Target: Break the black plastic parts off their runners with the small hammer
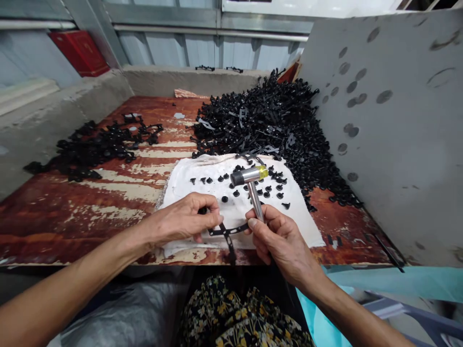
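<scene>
My right hand (278, 233) is closed around the metal handle of a small two-faced mallet (249, 177), with one black face and one yellow face. Between its thumb and finger it also holds one end of a thin black perforated bracket (231, 230), shaped like a cross with curved arms. My left hand (190, 216) pinches the bracket's other side; a dark round piece shows at its fingers, partly hidden. Beneath both hands lies a white cloth (177, 193), and several small black stemmed discs (237, 193) are scattered over it.
A large heap of black parts (253, 115) rises at the back right, beside a grey spotted panel (383, 135). To the left is a smaller pile (97, 144) on the worn red-brown tabletop (119, 207). A concrete ledge (159, 81) runs behind.
</scene>
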Motion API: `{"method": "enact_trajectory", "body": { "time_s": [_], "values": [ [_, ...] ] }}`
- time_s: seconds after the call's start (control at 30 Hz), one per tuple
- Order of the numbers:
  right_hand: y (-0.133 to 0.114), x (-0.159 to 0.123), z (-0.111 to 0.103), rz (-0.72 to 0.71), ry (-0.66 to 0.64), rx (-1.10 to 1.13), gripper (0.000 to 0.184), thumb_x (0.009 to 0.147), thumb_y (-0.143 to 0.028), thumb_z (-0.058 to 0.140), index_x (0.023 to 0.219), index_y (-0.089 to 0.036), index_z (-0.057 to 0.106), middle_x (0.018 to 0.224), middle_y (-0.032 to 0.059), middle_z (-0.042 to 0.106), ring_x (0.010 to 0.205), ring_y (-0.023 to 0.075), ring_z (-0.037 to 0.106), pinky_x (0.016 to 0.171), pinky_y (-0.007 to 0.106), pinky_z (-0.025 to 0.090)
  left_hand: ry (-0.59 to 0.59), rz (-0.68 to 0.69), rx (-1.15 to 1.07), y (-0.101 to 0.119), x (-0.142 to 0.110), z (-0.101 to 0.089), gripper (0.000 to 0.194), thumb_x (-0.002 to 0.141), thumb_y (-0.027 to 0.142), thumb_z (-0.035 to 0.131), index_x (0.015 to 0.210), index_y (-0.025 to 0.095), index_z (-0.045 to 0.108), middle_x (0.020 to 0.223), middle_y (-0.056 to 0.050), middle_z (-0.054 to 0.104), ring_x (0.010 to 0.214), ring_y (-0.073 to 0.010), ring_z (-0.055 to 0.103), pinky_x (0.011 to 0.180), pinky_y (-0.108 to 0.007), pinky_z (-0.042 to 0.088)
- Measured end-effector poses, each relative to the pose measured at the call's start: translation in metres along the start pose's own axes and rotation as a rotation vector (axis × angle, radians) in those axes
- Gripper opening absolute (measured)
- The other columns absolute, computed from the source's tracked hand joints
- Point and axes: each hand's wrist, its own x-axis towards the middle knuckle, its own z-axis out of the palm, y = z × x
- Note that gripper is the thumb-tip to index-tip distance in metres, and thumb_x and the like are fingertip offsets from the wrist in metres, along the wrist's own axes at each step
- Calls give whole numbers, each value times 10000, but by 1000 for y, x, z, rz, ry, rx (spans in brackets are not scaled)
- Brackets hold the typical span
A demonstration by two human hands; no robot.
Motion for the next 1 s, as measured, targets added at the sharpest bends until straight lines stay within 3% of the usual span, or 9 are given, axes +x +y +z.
{"method": "enact_trajectory", "body": {
  "time_s": [0.13, 0.23, 0.33, 0.53, 0.8, 1.0],
  "values": [
    [1, 2, 2, 15, -18, -5, 255, 778, -427, 671, 831, -199, 571, 570, -82, 515, 345, 36, 297, 324, 189, 223, 233, 237, 410, 4, -16, 4, 158, 883, 284, 425, 938, 210, 554, 932, -30, 601, 837, -179, 556, 777, -321, 458],
    [3, 4, 7, -26, -64, -8, 235, 810, -418, 650, 841, -198, 574, 527, -100, 454, 349, 40, 290, 340, 192, 228, 176, 371, 572, 12, -23, 17, 223, 945, 257, 339, 978, 230, 558, 985, -44, 631, 917, -202, 565, 859, -348, 429],
    [4, 8, 8, -81, -84, -44, 221, 842, -413, 618, 886, -199, 580, 549, -91, 461, 376, 51, 308, 361, 198, 244, 117, 277, 621, 16, -20, 27, 210, 934, 233, 341, 876, 221, 543, 841, -42, 630, 780, -198, 573, 759, -332, 430],
    [8, 6, -5, -94, -18, -200, 295, 870, -468, 572, 950, -185, 598, 728, -25, 559, 418, 53, 344, 350, 203, 269, 260, 91, 559, 5, -3, 9, 242, 949, 318, 305, 759, 230, 426, 636, 21, 456, 597, -150, 480, 609, -280, 360],
    [13, -18, -18, 86, -64, -109, 418, 808, -592, 623, 913, -191, 566, 734, -8, 582, 415, 50, 349, 333, 184, 293, 310, 153, 621, -10, 13, 1, 290, 955, 350, 283, 714, 227, 388, 619, 39, 401, 578, -134, 445, 591, -275, 326],
    [25, -36, -27, 190, -127, -136, 457, 838, -652, 565, 791, -199, 533, 525, -88, 387, 391, 46, 278, 357, 178, 203, 306, 142, 639, -9, 18, 3, 271, 944, 335, 295, 703, 228, 359, 637, 32, 406, 598, -136, 443, 608, -281, 327]
  ]
}}
